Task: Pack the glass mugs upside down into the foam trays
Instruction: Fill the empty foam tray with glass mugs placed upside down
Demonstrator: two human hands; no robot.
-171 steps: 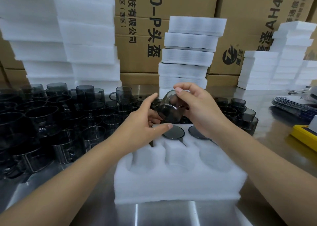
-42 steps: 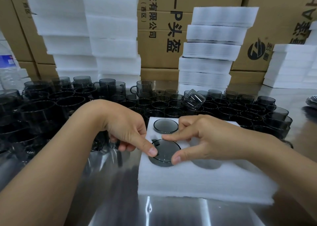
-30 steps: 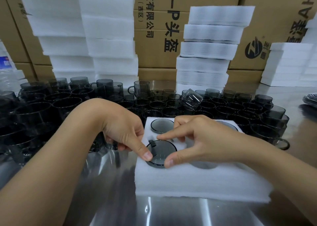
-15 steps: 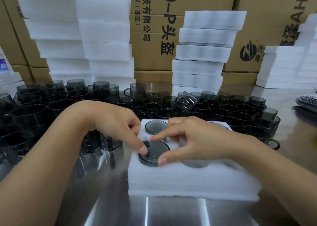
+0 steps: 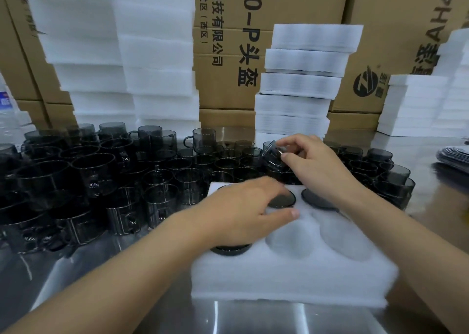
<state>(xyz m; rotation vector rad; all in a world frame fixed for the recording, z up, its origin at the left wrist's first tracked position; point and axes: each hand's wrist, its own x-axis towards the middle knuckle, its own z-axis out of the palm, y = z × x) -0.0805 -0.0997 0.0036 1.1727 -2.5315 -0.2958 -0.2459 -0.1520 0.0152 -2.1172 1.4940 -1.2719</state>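
A white foam tray (image 5: 291, 275) lies on the steel table in front of me. Dark upturned mug bases show in its far middle pocket (image 5: 283, 200), far right pocket (image 5: 316, 199) and near left pocket (image 5: 229, 249). The two near pockets to the right are empty. My left hand (image 5: 243, 207) rests flat over the tray's left side, thumb on the foam. My right hand (image 5: 314, 166) reaches past the tray's far edge and grips a tilted smoky glass mug (image 5: 272, 156) lying on top of the standing mugs.
Several smoky glass mugs (image 5: 101, 171) crowd the table left and behind the tray. Stacks of foam trays (image 5: 299, 85) and cardboard boxes (image 5: 228, 54) line the back. More foam stacks (image 5: 416, 105) stand at the right, with a pile of flat bags (image 5: 454, 156).
Both hands have left the near left mug, now seated in its pocket. My right hand has gone to the far mugs and taken hold of the tilted one; my left hand lies over the tray.
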